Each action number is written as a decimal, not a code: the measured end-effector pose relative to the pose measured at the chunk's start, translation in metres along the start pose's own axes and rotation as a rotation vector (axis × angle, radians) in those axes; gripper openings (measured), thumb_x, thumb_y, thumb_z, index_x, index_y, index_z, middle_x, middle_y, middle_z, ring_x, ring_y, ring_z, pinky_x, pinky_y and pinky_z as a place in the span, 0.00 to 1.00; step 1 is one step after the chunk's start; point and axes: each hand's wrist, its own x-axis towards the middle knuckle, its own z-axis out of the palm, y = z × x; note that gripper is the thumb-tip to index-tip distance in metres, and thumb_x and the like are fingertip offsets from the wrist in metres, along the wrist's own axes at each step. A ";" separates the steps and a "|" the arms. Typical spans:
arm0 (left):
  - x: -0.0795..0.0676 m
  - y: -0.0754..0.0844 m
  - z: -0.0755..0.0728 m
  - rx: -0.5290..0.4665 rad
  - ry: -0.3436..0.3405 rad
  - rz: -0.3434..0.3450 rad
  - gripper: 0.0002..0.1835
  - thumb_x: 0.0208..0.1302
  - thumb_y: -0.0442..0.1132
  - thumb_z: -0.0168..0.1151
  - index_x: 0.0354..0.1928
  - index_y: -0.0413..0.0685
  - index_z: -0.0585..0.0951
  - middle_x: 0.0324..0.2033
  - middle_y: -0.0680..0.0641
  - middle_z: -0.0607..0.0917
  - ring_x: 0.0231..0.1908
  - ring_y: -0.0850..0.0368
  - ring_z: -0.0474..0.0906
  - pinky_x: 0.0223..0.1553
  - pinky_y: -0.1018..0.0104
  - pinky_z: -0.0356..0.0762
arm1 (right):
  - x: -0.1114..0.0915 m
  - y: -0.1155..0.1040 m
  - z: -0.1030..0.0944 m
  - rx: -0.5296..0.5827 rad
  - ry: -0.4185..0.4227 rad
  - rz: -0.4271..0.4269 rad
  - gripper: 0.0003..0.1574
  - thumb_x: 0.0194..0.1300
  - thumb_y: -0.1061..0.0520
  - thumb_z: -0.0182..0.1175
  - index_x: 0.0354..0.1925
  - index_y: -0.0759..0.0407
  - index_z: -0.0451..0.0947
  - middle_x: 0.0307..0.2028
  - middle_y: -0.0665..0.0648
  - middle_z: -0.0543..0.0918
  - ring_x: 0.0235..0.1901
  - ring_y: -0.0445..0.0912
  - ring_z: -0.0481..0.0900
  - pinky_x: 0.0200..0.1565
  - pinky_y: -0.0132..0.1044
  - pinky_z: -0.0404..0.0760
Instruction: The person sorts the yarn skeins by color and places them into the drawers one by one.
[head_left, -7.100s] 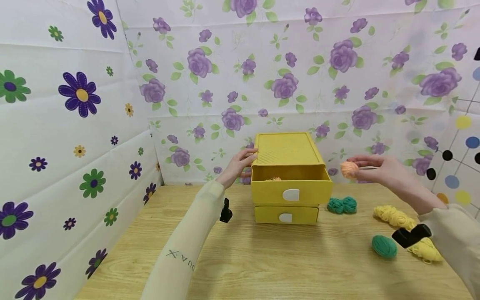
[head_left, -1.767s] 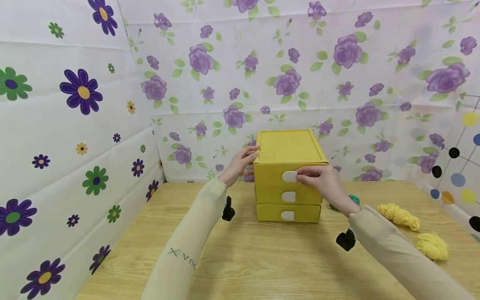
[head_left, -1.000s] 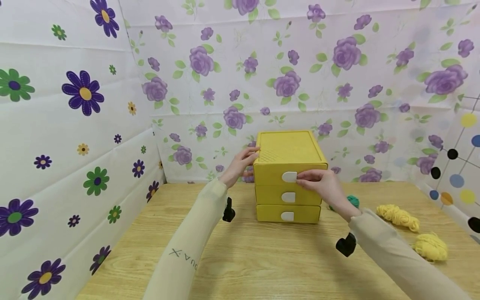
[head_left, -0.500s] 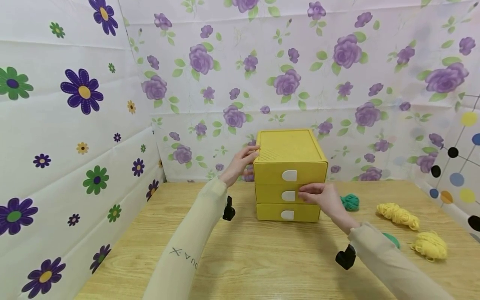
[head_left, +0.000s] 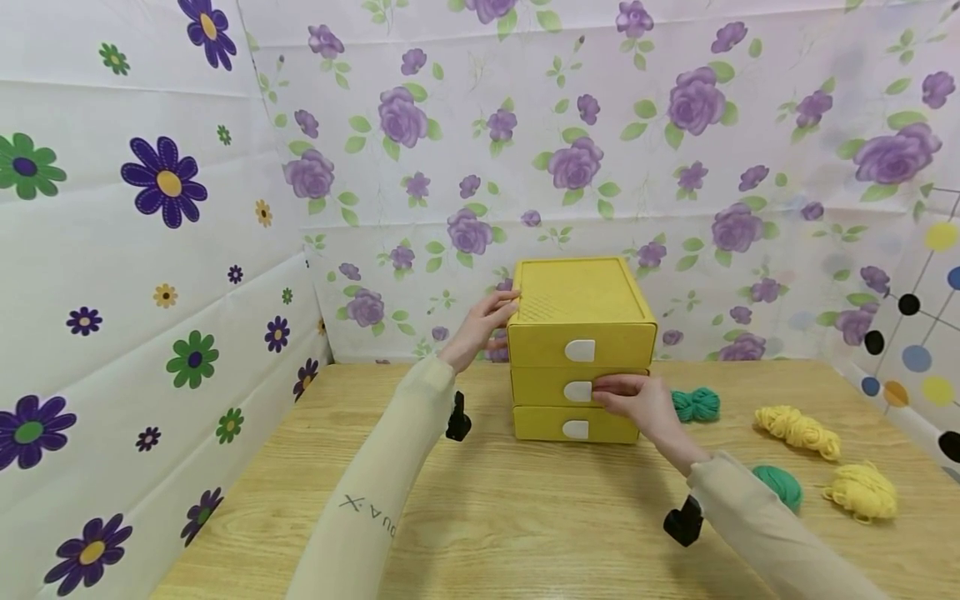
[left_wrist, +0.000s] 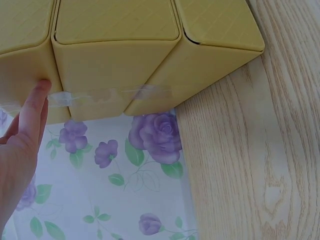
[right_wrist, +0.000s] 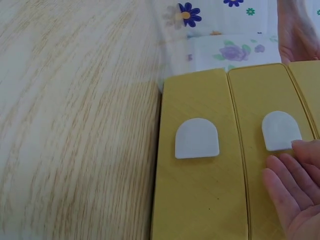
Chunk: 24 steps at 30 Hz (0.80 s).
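Observation:
A yellow chest point(head_left: 585, 287) with three stacked drawers stands on the table, each drawer front bearing a white tab. My right hand point(head_left: 643, 408) pinches the middle drawer's white tab point(head_left: 577, 391) at its right edge; in the right wrist view its fingertips point(right_wrist: 297, 145) meet the tab's corner. My left hand point(head_left: 474, 333) rests against the chest's left side near the top, and the left wrist view shows an extended finger point(left_wrist: 37, 100) touching the yellow wall. The top drawer point(head_left: 540, 346) and bottom drawer point(head_left: 540, 425) are closed. What the drawers hold is hidden.
Right of the chest lies a green yarn bundle point(head_left: 697, 405). Further right are a twisted yellow skein point(head_left: 797, 431), a green yarn ball point(head_left: 778, 486) partly behind my right sleeve, and a yellow yarn ball point(head_left: 862, 492). Flowered sheets point(head_left: 420, 192) hang behind and at the left.
Earlier, my right hand held a peach yarn ball beside the pulled-out top drawer. That drawer is now closed, and my right hand has moved down from its tab to the middle one.

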 end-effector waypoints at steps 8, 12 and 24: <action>0.004 -0.008 -0.002 -0.026 0.007 0.010 0.24 0.70 0.42 0.45 0.66 0.45 0.60 0.60 0.41 0.61 0.50 0.45 0.62 0.46 0.47 0.68 | 0.003 0.003 0.005 0.022 0.025 0.014 0.15 0.57 0.64 0.63 0.43 0.72 0.79 0.35 0.63 0.82 0.35 0.53 0.80 0.36 0.40 0.78; 0.011 -0.019 -0.004 -0.021 0.028 0.022 0.24 0.70 0.44 0.47 0.65 0.48 0.63 0.58 0.43 0.63 0.50 0.46 0.62 0.45 0.48 0.69 | 0.003 0.005 0.005 0.075 0.018 0.025 0.14 0.58 0.65 0.61 0.42 0.74 0.78 0.35 0.65 0.82 0.35 0.56 0.80 0.37 0.45 0.77; 0.014 -0.024 -0.006 -0.011 0.046 0.034 0.23 0.69 0.46 0.48 0.64 0.51 0.65 0.57 0.45 0.65 0.48 0.47 0.64 0.45 0.48 0.69 | 0.000 0.002 0.002 0.085 -0.026 0.051 0.17 0.59 0.61 0.62 0.43 0.74 0.78 0.35 0.65 0.81 0.37 0.57 0.79 0.39 0.48 0.75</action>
